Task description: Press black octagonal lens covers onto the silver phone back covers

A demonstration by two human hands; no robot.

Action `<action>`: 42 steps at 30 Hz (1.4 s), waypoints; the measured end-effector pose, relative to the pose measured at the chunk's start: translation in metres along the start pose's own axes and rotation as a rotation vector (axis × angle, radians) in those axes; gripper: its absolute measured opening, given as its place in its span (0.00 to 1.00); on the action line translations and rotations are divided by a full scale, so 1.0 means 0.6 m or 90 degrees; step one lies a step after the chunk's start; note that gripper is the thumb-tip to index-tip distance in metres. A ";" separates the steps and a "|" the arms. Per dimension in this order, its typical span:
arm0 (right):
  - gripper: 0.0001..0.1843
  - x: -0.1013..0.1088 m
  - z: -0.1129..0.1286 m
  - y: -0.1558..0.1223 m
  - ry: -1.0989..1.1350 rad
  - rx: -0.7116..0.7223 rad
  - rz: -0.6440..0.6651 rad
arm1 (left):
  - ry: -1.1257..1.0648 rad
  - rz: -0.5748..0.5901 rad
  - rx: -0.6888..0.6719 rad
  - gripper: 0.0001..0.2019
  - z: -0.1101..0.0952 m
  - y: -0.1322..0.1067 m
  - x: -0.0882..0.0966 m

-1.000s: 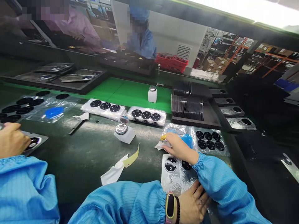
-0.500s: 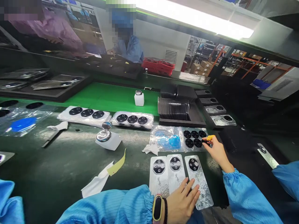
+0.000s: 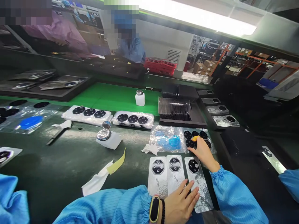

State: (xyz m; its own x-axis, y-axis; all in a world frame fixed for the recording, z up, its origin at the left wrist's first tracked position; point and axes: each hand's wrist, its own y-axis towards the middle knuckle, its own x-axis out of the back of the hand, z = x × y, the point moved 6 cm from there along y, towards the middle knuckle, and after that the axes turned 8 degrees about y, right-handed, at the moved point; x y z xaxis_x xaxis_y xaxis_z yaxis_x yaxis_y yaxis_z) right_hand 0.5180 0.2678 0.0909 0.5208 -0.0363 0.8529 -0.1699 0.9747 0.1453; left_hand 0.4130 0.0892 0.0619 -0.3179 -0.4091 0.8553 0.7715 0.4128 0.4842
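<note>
Panels (image 3: 202, 185) are lying under the spread left hand (image 3: 179, 203), and the right hand (image 3: 202, 151) is curving over black discs (image 3: 187, 134); whether pinching something, I cannot tell.

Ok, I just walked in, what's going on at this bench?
A person is working with both hands. The left hand lies spread over the lower part of the silvery panels: three in a row, the rightmost set at an angle. The right hand is at the black discs just beyond; whether it grips one is unclear. Off to the left is a white bottle with a metal top.
</note>
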 end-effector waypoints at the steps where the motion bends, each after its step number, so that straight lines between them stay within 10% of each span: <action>1: 0.16 0.001 0.002 0.000 -0.007 -0.002 0.004 | -0.002 -0.013 0.005 0.19 0.002 0.002 0.003; 9: 0.17 0.011 0.004 0.019 -0.005 -0.016 0.047 | 0.065 -0.176 0.054 0.19 -0.001 0.002 0.002; 16: 0.14 0.019 0.002 0.031 0.032 -0.072 0.081 | 0.062 0.001 0.089 0.31 -0.018 -0.012 -0.048; 25: 0.13 0.048 0.015 0.031 0.136 -0.126 0.086 | 0.041 0.011 -0.031 0.20 0.025 -0.034 0.010; 36: 0.19 -0.065 -0.033 -0.219 0.533 0.029 0.023 | -0.014 -0.048 0.013 0.16 0.019 -0.044 0.009; 42: 0.22 -0.092 -0.018 -0.238 0.605 0.025 0.044 | -0.054 -0.038 -0.033 0.23 0.035 -0.027 0.064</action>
State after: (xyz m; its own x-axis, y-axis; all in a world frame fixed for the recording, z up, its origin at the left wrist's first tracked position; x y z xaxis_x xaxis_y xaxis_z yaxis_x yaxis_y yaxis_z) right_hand 0.5227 0.1328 0.0177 0.9677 0.2325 0.0977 -0.2447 0.9594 0.1406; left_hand 0.3769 0.0839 0.0907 -0.4076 -0.3608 0.8388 0.7770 0.3456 0.5262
